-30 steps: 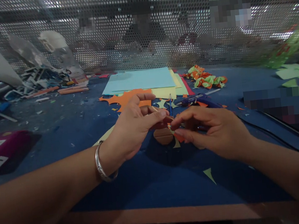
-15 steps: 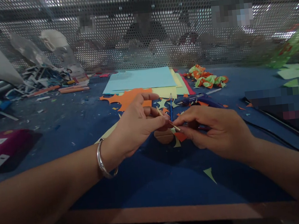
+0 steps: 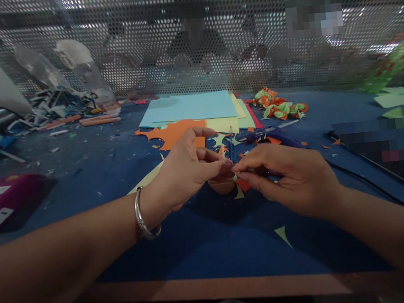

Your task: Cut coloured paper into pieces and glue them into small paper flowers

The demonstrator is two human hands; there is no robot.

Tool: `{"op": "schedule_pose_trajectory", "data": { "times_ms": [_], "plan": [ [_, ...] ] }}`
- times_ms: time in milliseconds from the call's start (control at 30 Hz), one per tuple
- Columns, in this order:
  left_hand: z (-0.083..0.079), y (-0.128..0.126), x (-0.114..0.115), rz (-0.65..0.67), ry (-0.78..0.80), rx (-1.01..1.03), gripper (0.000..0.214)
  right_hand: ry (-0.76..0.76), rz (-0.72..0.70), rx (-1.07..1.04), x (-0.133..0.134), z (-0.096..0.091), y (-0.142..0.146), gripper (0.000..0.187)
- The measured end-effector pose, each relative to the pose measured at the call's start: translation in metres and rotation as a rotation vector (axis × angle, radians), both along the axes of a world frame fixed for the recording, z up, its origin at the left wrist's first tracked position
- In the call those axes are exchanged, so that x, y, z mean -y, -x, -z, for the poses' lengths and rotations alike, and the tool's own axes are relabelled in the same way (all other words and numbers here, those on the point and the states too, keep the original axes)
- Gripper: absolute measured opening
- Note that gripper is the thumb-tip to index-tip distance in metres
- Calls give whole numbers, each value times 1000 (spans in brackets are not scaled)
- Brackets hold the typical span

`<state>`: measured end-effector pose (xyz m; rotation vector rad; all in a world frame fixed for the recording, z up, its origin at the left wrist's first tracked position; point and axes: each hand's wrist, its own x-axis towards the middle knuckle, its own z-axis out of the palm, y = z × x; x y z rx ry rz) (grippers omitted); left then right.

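My left hand (image 3: 186, 172), with a silver bangle (image 3: 143, 219) on the wrist, pinches a thin wooden stick between thumb and fingers; only a short piece of the stick shows. My right hand (image 3: 290, 176) meets it fingertip to fingertip and pinches a small orange paper piece (image 3: 243, 184) at the same spot. Both hands hover just above the blue table mat (image 3: 211, 246). A small round tan piece (image 3: 220, 186) lies under the fingertips.
Behind the hands lie an orange cut sheet (image 3: 171, 131), stacked light-blue and yellow paper (image 3: 190, 107), a blue pen (image 3: 230, 146), a glue gun (image 3: 272, 135) and orange-green paper flowers (image 3: 278, 106). A magenta case (image 3: 8, 198) sits left. A perforated screen (image 3: 191, 38) closes the back; people sit beyond.
The fingertips of both hands have drawn closer together. The stick, which stuck out between them half a second ago, is now mostly hidden in the pinch.
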<state>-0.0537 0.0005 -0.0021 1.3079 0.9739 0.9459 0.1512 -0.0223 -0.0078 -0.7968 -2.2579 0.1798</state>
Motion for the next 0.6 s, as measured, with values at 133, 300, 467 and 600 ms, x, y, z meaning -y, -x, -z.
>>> {"op": "schedule_pose_trajectory", "data": {
  "times_ms": [133, 300, 467, 600],
  "plan": [
    [0, 1, 0, 15, 32, -8, 60, 55, 0, -41, 0, -1, 1, 8],
    [4, 4, -3, 56, -13, -12, 58, 119, 15, -50, -1, 0, 0, 8],
    [1, 3, -3, 41, 44, 81, 56, 99, 34, 0, 0, 1, 0, 8],
    [0, 2, -2, 24, 43, 54, 56, 62, 38, 17, 0, -1, 0, 7]
  ]
}}
